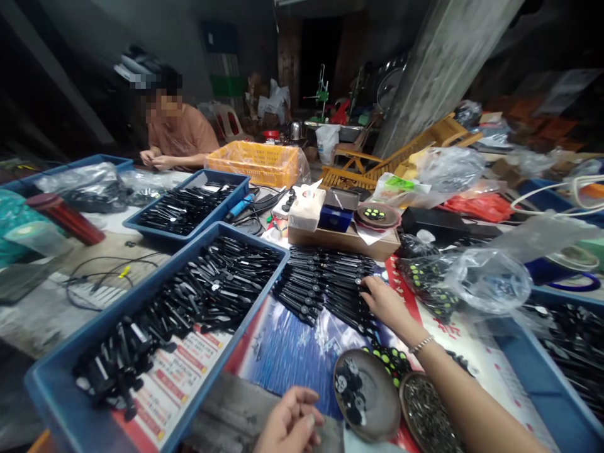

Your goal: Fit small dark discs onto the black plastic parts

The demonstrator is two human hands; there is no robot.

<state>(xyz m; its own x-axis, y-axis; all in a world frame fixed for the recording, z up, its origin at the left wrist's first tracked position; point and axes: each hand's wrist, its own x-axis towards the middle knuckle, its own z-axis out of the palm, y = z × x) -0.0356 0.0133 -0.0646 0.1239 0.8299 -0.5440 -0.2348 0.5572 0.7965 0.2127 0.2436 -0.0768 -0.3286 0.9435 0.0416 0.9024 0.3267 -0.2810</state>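
My right hand reaches forward and rests its fingertips on rows of black plastic parts laid out on the table; whether it grips one is hidden. My left hand is low at the frame's bottom edge with its fingers curled in, and what it holds, if anything, is too small to see. Between my hands stand a dark dish with black round pieces and a second dish of small metal bits. A pile of black caps with green dots lies beside them.
A blue tray of black parts lies at the left, another blue tray behind it. A person sits across the table by an orange crate. Plastic bags, a cardboard box and a blue bin crowd the right.
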